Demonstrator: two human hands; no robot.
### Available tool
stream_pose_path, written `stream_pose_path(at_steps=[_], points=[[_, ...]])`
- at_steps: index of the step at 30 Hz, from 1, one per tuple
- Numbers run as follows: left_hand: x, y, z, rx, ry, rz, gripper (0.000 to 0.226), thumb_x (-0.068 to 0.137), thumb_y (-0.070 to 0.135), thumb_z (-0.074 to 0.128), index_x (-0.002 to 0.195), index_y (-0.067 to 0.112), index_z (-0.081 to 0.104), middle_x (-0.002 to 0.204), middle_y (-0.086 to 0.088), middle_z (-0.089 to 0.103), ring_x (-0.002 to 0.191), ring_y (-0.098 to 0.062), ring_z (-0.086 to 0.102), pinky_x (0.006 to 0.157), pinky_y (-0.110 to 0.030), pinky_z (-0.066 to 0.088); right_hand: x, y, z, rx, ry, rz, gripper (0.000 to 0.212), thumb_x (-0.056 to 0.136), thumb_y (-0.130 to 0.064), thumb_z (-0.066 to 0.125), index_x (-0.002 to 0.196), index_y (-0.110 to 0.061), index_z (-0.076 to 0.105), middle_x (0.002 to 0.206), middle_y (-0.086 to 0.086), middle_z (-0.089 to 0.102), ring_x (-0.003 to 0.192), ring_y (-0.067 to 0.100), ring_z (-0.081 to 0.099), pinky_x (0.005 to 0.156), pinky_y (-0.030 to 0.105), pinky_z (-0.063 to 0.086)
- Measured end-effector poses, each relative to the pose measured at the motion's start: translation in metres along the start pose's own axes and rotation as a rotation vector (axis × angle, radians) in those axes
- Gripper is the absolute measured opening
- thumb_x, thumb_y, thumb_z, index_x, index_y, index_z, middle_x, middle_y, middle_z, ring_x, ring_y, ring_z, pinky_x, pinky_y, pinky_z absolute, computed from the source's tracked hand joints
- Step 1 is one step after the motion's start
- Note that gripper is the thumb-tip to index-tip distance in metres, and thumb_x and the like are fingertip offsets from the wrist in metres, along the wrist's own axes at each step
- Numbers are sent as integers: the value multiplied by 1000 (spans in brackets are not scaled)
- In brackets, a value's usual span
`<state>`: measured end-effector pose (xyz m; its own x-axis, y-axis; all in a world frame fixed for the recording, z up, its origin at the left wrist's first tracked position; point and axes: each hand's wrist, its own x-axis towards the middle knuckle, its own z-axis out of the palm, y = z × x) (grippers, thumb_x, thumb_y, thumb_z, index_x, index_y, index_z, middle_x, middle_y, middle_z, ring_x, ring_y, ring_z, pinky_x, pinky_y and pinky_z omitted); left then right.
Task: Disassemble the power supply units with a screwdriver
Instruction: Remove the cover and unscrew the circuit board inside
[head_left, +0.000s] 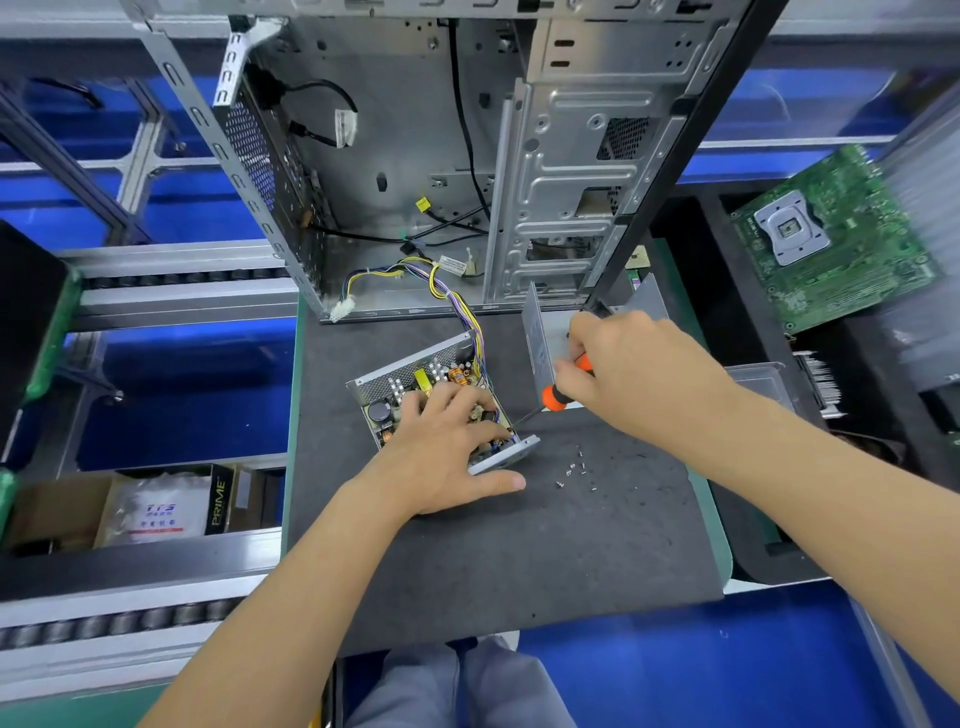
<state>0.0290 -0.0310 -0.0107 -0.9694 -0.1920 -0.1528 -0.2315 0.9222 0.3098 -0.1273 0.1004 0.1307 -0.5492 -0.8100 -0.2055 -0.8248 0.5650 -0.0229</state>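
An open power supply unit (395, 382) lies on the dark mat (519, 545), its circuit board with capacitors and coils exposed. My left hand (447, 447) presses flat on the board, thumb along the unit's near metal edge. My right hand (634, 374) grips an orange-and-black screwdriver (558, 395); its tip points down-left into the unit's right corner. The unit's removed grey cover (537, 338) stands on edge behind my right hand. A yellow and purple wire bundle (457, 301) runs from the unit into the computer case. Several loose screws (574, 470) lie on the mat to the right.
An open grey computer case (415, 156) stands at the mat's far edge. A green motherboard (831, 239) rests in a black bin at right, with a heatsink (821, 384) below it. Roller conveyor rails (182, 296) and a cardboard box (130, 504) are on the left.
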Motion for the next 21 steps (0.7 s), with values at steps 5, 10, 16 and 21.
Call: stream_pose_path(at_steps=[5,10,16,21], points=[[-1,0,0,-11,5,-7,83,75,92,21,129,43,60,136,16,39,130,-12,25,106,-41,19,2,19,4,54,45,47,30,95,-41,46,99,-13,55,76,9,56,72,35,54,65,38,50],[0,1,-1,-51,23,-42,82,78,88,19,135,40,55,136,19,41,130,-9,24,107,-39,18,0,33,2,119,97,95,26,95,-44,50,92,-18,55,69,7,52,60,31,53,51,30,37],[1,3,-1,-15,-1,-33,83,78,88,17,132,42,60,135,16,39,129,-10,23,108,-43,19,-2,27,14,168,56,76,26,95,-41,50,97,-16,55,70,3,45,67,33,52,55,33,35],[2,3,-1,-22,-4,-31,81,76,90,19,126,43,63,132,18,38,127,-9,22,105,-43,20,-1,21,18,162,30,46,32,98,-42,47,99,-11,54,68,-1,39,76,36,54,65,36,43]])
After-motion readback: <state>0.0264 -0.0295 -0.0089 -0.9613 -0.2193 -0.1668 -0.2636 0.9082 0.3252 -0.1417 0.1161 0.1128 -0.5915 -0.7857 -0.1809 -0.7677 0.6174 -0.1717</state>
